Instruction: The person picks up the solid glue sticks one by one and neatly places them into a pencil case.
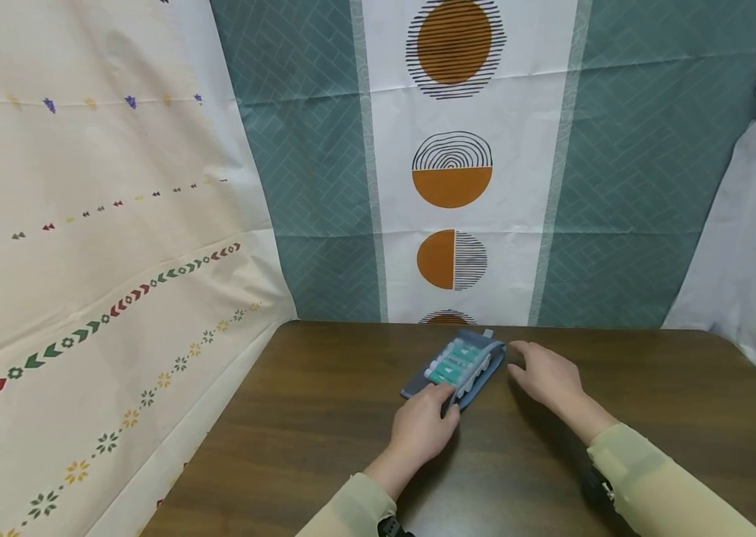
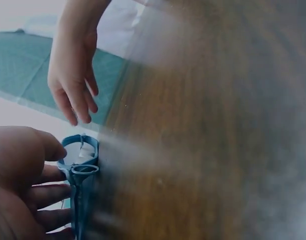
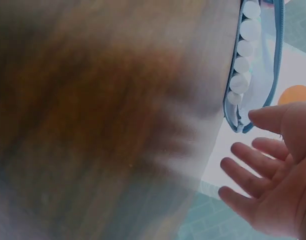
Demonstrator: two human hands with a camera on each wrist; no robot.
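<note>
A blue-edged zip pouch (image 1: 475, 340) with a see-through side lies slantwise on the table. Several teal-labelled small items (image 1: 456, 360) with white ends are inside; their kind is unclear. In the right wrist view the pouch (image 3: 279, 50) gapes along its zip, showing a row of round white ends (image 3: 249, 30). My left hand (image 1: 421, 425) pinches its near end between thumb and fingers. Close to the far end of the pouch, my right hand (image 1: 548, 377) hovers with fingers apart and loosely bent, holding nothing. A small tab sticks out at the pouch's far end.
The brown wooden table (image 1: 324, 447) reaches back to a teal and white patterned cloth (image 1: 311, 179). On the left hangs a cream cloth (image 1: 116, 261) with printed motifs. A white cloth (image 1: 754, 246) hangs on the right.
</note>
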